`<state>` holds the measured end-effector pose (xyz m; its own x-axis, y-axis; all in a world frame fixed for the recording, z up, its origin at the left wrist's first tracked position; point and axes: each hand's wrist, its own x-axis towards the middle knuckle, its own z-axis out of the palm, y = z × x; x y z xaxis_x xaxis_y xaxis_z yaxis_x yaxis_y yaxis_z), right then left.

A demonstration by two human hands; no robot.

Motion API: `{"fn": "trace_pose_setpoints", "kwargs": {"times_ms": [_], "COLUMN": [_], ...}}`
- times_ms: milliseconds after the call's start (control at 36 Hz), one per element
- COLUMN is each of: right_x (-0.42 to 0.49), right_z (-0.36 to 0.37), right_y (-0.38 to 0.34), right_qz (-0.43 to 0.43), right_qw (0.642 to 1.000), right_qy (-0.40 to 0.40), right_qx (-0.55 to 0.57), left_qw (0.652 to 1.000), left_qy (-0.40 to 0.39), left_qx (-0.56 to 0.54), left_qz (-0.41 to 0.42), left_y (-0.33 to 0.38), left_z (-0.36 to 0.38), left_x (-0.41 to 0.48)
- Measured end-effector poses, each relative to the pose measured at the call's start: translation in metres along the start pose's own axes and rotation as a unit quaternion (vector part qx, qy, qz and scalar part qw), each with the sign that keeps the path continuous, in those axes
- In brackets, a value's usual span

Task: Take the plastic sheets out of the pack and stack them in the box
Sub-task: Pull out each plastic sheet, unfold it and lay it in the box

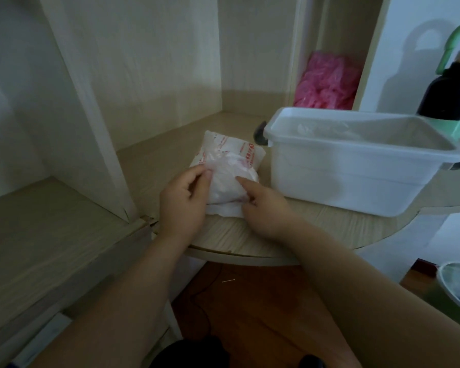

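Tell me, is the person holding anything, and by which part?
The left hand pinches the pack at its left edge. The right hand rests a finger on its near right side; whether it grips cannot be told.

Pale wood-grain laminate shelf with a rounded front edge (250,235). At left, upright pale laminate divider panel (91,102), chipped at its foot where it meets the shelf. In the narrow compartment at rear right, crumpled pink plastic bundle (327,81). At far right, black bottle (452,94) with orange cap and green loop handle (454,35), its shadow on the white wall behind. Below, reddish-brown floor (263,314), with a small pale stick (228,281) lying on it. In the lower right corner, pale round basin (457,285), partly cut off by the frame.
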<state>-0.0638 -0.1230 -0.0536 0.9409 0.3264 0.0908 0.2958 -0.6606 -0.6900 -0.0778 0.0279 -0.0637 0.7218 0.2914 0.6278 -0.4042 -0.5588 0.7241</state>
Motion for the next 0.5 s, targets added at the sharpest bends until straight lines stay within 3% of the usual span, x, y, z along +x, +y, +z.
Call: {"fn": "trace_pose_setpoints", "kwargs": {"times_ms": [194,278,361,500], "right_x": [0.011,0.012,0.012,0.010], "right_z": [-0.009,-0.014,-0.018,-0.032], "right_y": [-0.018,-0.023,-0.027,-0.041], "right_qz": [0.010,0.002,-0.023,-0.077], "right_qw": [0.986,0.983,0.995,0.993], "right_qy": [-0.110,-0.130,-0.073,0.054], "right_qx": [-0.128,-0.131,-0.063,0.066], "left_qw": [0.969,0.908,0.861,0.883], "left_qy": [0.005,-0.026,-0.103,-0.216], "left_qx": [-0.217,-0.374,-0.437,-0.349], "left_qz": [-0.119,-0.186,-0.240,-0.229], "left_y": [0.020,0.035,0.038,0.032], "left_z": [-0.011,-0.017,-0.021,-0.023], "left_x": [0.023,0.042,0.055,0.059]}}
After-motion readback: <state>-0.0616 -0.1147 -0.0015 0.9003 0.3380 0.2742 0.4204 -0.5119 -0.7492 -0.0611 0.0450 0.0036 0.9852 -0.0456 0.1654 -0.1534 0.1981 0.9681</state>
